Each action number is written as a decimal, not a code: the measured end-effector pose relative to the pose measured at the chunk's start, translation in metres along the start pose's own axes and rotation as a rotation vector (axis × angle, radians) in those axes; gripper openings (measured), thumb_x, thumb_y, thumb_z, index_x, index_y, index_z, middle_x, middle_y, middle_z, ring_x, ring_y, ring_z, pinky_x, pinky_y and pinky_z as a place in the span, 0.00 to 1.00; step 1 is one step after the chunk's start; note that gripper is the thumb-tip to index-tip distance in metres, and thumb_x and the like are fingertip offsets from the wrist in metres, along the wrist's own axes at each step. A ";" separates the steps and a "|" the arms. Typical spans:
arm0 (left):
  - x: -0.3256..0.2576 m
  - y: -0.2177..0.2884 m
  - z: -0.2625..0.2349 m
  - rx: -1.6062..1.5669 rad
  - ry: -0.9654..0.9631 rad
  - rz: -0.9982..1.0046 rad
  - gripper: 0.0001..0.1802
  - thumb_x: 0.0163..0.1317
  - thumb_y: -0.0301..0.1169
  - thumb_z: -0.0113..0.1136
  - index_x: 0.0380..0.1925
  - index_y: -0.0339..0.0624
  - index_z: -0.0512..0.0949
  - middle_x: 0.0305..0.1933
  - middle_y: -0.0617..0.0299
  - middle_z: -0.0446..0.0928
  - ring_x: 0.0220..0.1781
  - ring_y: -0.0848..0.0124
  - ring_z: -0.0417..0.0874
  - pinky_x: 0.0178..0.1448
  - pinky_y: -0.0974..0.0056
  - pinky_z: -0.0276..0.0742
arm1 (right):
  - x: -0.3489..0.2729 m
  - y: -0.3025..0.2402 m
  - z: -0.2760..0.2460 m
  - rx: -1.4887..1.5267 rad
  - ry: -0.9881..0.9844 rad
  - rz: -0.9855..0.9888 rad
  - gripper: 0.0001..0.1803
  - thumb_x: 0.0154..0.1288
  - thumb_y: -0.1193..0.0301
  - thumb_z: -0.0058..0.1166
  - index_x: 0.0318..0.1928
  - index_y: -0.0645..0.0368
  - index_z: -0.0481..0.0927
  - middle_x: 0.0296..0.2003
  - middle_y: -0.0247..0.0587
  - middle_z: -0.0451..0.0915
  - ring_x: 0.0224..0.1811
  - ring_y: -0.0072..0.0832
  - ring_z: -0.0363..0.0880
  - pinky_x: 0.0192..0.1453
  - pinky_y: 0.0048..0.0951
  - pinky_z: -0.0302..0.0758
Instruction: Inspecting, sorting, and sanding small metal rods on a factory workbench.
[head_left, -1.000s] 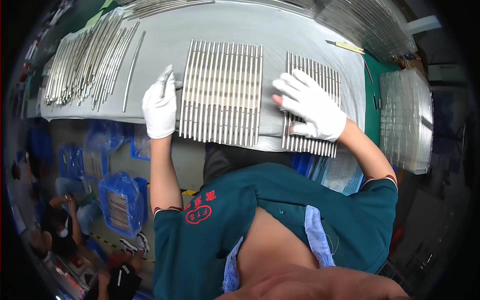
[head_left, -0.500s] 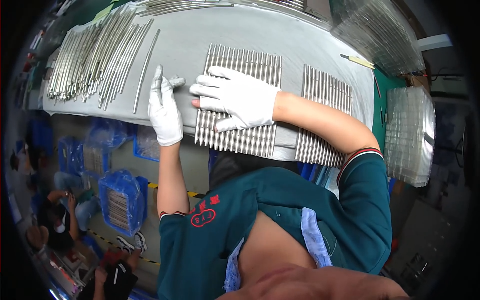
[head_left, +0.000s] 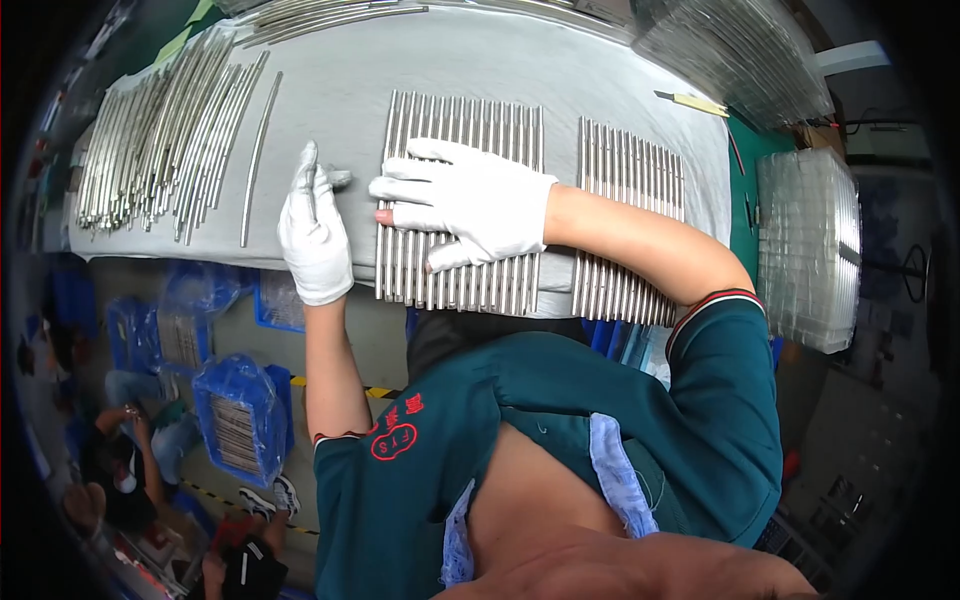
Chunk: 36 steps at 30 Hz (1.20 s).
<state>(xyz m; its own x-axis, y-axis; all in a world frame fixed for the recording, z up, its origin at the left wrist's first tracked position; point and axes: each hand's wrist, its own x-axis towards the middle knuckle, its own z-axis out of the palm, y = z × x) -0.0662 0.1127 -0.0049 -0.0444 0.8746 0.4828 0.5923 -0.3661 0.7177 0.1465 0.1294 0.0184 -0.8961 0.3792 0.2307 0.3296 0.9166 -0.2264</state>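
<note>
My left hand, in a white glove, is held at the table's near edge with its fingers stretched out. Nothing shows in it, and a gap parts it from the middle row of metal rods. Across that row my right hand lies flat, its gloved fingers spread to the left; one fingertip is bare. The rods lie side by side, and the hand covers their middle part. Left of my left hand rests a single metal rod. Under my right forearm runs a second row of rods, partly hidden by the arm.
A loose heap of rods covers the table's left side. More rods lie at the far edge. At the right are a yellow cutter knife and stacked clear plastic trays. Blue lined crates and other people sit at the lower left.
The whole view has turned slightly and shifted, so the table's things sit further left. My hands keep nearly the same places relative to the rods.
</note>
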 end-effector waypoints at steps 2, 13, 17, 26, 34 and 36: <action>-0.001 -0.002 0.001 0.018 0.011 0.014 0.18 0.66 0.22 0.48 0.57 0.33 0.70 0.34 0.54 0.80 0.36 0.67 0.80 0.45 0.65 0.75 | -0.004 0.000 -0.004 -0.001 -0.005 0.000 0.39 0.62 0.42 0.42 0.64 0.57 0.65 0.65 0.48 0.62 0.69 0.42 0.56 0.73 0.44 0.48; 0.002 0.005 -0.006 0.093 -0.138 0.160 0.20 0.59 0.20 0.55 0.54 0.38 0.74 0.29 0.58 0.82 0.33 0.64 0.80 0.41 0.62 0.75 | -0.008 -0.001 -0.008 -0.008 -0.042 0.018 0.38 0.59 0.45 0.48 0.64 0.55 0.64 0.65 0.47 0.62 0.69 0.42 0.57 0.73 0.45 0.48; 0.004 0.006 -0.010 0.027 -0.190 0.221 0.20 0.57 0.20 0.57 0.51 0.39 0.77 0.31 0.57 0.82 0.35 0.63 0.82 0.43 0.63 0.75 | -0.008 -0.003 -0.009 -0.061 -0.005 0.004 0.36 0.61 0.43 0.44 0.62 0.55 0.68 0.63 0.44 0.65 0.68 0.40 0.59 0.71 0.41 0.51; 0.003 0.000 -0.006 0.089 -0.158 0.237 0.20 0.57 0.21 0.56 0.52 0.42 0.77 0.31 0.60 0.81 0.34 0.64 0.82 0.42 0.63 0.76 | -0.005 0.014 -0.013 -0.037 0.066 -0.012 0.36 0.64 0.44 0.40 0.63 0.57 0.66 0.63 0.49 0.64 0.67 0.43 0.59 0.71 0.42 0.52; 0.002 0.008 -0.007 -0.041 -0.282 -0.051 0.19 0.66 0.25 0.47 0.57 0.36 0.71 0.35 0.58 0.82 0.36 0.73 0.80 0.47 0.68 0.74 | -0.006 0.035 -0.009 -0.169 -0.029 0.059 0.33 0.66 0.48 0.40 0.66 0.51 0.63 0.67 0.47 0.58 0.70 0.44 0.54 0.74 0.45 0.46; 0.003 0.013 -0.008 -0.013 -0.318 -0.117 0.19 0.67 0.26 0.46 0.57 0.37 0.71 0.35 0.58 0.82 0.37 0.74 0.79 0.48 0.69 0.74 | -0.007 0.035 -0.008 -0.143 -0.024 0.060 0.32 0.66 0.48 0.40 0.66 0.51 0.63 0.67 0.47 0.58 0.70 0.44 0.54 0.74 0.44 0.45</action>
<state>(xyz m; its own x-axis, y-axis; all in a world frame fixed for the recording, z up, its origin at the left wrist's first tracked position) -0.0653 0.1085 0.0099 0.1431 0.9656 0.2173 0.5879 -0.2596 0.7661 0.1661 0.1597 0.0163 -0.8798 0.4324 0.1975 0.4203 0.9017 -0.1018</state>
